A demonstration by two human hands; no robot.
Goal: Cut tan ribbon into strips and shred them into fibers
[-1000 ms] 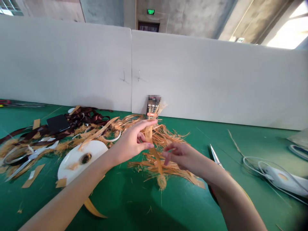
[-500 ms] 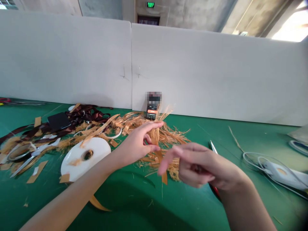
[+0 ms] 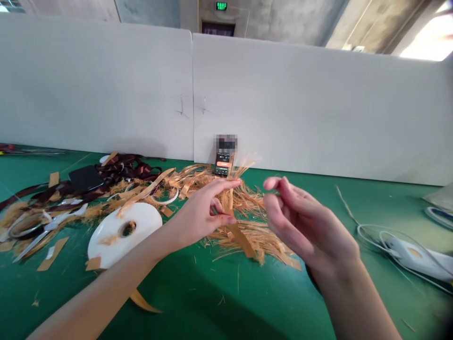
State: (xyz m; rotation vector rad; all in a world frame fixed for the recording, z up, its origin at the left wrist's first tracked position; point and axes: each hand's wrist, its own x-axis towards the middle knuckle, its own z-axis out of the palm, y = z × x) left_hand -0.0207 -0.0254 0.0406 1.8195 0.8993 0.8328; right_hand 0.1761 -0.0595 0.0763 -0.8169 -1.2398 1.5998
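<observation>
Now our right hand (image 3: 304, 222) has lifted away, empty, its fingers loosely curled.
Our left hand (image 3: 200, 215) pinches the frayed orange ribbon (image 3: 240, 240), its stringy fibres fanning across the green table mat (image 3: 184, 293) beside a white spool (image 3: 123, 231).

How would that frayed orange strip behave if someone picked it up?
The frayed orange strip pinched in the left hand looks light and floppy, since its lower end sags from the pinch. It is probably fragile too: it is shredded into thin fibres, and loose wisps lie on the green mat.

Green exit sign (image 3: 221, 5), lettering unreadable
</observation>
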